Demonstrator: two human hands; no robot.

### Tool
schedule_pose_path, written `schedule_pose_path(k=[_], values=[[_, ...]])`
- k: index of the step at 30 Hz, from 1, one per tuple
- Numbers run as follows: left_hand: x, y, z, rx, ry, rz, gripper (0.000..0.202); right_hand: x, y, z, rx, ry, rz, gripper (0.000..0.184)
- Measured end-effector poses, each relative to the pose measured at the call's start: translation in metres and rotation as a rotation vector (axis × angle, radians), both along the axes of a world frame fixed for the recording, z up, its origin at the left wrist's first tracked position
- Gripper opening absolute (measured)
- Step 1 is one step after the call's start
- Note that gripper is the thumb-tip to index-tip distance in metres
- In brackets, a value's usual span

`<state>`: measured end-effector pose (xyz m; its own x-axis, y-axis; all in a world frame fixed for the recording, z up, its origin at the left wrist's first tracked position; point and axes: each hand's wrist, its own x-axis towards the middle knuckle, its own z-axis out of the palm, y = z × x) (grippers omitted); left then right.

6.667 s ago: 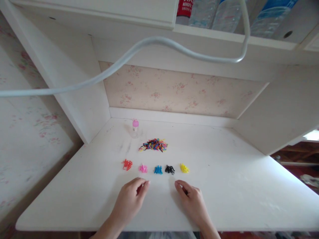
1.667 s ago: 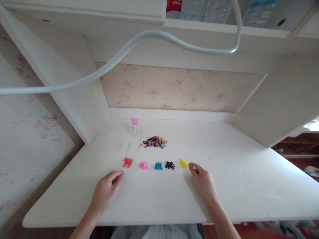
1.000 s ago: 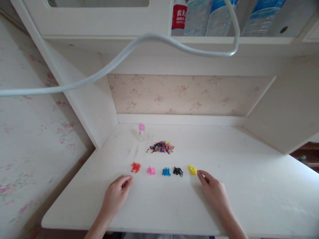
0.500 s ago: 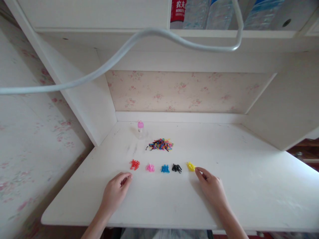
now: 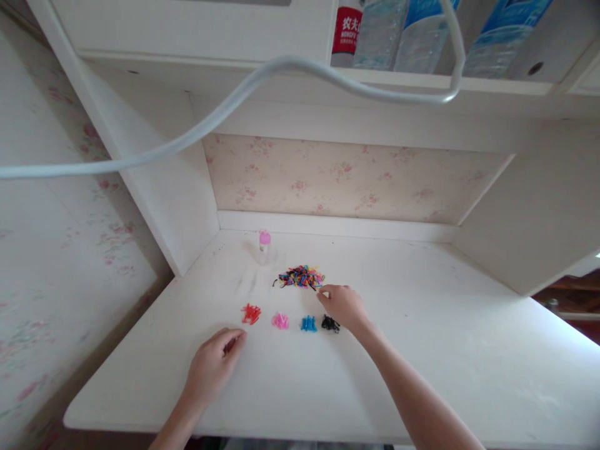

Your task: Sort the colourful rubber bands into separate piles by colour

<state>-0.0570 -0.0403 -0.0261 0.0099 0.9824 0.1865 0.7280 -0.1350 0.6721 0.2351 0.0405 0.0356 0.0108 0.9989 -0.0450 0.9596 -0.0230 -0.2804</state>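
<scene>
A mixed heap of small coloured bands point(image 5: 300, 276) lies toward the back of the white desk point(image 5: 445, 350). In front of it stand separate little piles in a row: red point(image 5: 251, 314), pink point(image 5: 280, 321), blue point(image 5: 308, 324) and black point(image 5: 330, 324). My right hand point(image 5: 344, 306) reaches over the row's right end, fingers bunched, fingertips at the heap's right edge. It covers the spot where the yellow pile lay. My left hand point(image 5: 213, 362) rests on the desk just below and left of the red pile, fingers curled under.
A small clear bottle with a pink cap point(image 5: 265, 245) stands behind the heap, near the left side panel. A grey cable point(image 5: 225, 112) hangs across the view. Water bottles point(image 5: 398, 31) sit on the shelf above. The desk's front edge runs below my forearms.
My right hand has left the yellow pile and moved up and left to the mixed heap's edge. My left hand has stayed near the red pile.
</scene>
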Motion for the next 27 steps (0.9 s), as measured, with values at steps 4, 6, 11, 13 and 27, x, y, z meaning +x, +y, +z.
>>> schedule_pose_path(k=[4, 6, 11, 13, 27], values=[[-0.002, 0.000, 0.000, -0.008, -0.024, -0.017, 0.030, -0.014, 0.027, -0.013, -0.061, -0.078, -0.023, 0.032], [-0.002, 0.000, 0.001, -0.009, -0.018, -0.025, 0.029, -0.017, 0.032, -0.019, -0.083, -0.101, -0.030, 0.032], [-0.003, -0.001, 0.001, -0.010, 0.009, -0.047, 0.027, -0.020, 0.034, -0.027, -0.086, -0.111, -0.038, 0.033], [-0.003, -0.002, 0.000, -0.010, 0.022, -0.050, 0.027, -0.019, 0.033, -0.028, -0.075, -0.106, -0.032, 0.033], [-0.002, -0.002, 0.001, -0.038, 0.130, -0.059, 0.027, 0.013, -0.031, -0.010, 0.067, -0.013, -0.007, 0.034]])
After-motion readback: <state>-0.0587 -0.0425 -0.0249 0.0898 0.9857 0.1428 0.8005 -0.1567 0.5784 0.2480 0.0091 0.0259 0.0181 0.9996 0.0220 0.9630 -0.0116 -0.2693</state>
